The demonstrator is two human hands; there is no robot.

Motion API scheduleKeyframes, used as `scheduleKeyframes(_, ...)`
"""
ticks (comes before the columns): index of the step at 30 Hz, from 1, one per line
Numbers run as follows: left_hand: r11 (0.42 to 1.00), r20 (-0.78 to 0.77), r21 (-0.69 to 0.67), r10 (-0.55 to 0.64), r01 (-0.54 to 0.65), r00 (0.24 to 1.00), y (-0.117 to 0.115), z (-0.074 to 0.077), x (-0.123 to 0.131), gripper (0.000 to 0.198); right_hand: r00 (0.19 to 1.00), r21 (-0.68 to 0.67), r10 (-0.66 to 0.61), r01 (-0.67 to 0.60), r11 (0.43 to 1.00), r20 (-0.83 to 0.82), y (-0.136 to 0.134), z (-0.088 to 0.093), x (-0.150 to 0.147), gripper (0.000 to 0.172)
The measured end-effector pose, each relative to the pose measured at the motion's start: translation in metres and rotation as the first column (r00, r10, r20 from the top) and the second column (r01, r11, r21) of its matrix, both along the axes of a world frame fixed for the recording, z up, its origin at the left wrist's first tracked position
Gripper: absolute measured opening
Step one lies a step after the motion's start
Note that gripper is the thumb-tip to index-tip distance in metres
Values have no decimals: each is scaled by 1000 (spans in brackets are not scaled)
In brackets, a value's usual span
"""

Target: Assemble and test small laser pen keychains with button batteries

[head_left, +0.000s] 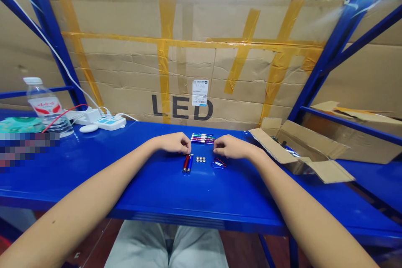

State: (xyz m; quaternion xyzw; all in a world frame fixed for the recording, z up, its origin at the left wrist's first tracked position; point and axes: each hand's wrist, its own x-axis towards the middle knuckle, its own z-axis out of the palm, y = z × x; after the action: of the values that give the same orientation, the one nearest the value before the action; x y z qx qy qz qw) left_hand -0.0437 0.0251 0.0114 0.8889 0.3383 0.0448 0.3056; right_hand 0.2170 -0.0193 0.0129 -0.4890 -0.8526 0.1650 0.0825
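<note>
In the head view, the left hand (176,143) is by the far ends of a red tube (186,163) and a blue tube (190,164). Its fingers are bent in close together, but I cannot tell if they pinch a tube. The two tubes lie side by side on the counter (201,201), maybe so one hand can get to both. The right hand (231,146) is just behind some red and blue clips (217,164). Its fingers curl in too, and I cannot tell if they hold anything. Little silver rounds (201,158) sit in neat rows between the tubes and the clips, likely so they are easy to count. More shiny tubes (201,138) lie in a bunch farther back, perhaps to keep the front free. At the right, a box (306,168) has its flaps spread wide, which should make it easy to reach into
</note>
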Motion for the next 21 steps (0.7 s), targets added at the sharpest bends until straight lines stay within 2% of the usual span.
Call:
scheduleKeyframes(6,1000,51,3,30,-30,998,-2,2,2,15,1000,58,2,0,998,-25,4,-3,3,16)
scheduleKeyframes(12,971,124,200,110,-133,986,-1,-5,6,18,997,183,-31,43,982,-66,11,-7,6,17)
scheduleKeyframes(14,938,149,307,120,-161,982,1,-10,7,19,996,197,-46,61,979,-79,12,-9,4,19)
scheduleKeyframes(17,845,178,506,93,-172,980,5,-17,13,21,993,208,-76,93,974,-88,13,-11,0,28)
scheduleKeyframes(21,749,93,656,38,-90,995,10,-22,24,25,993,235,-84,102,967,-85,15,-16,-4,32)
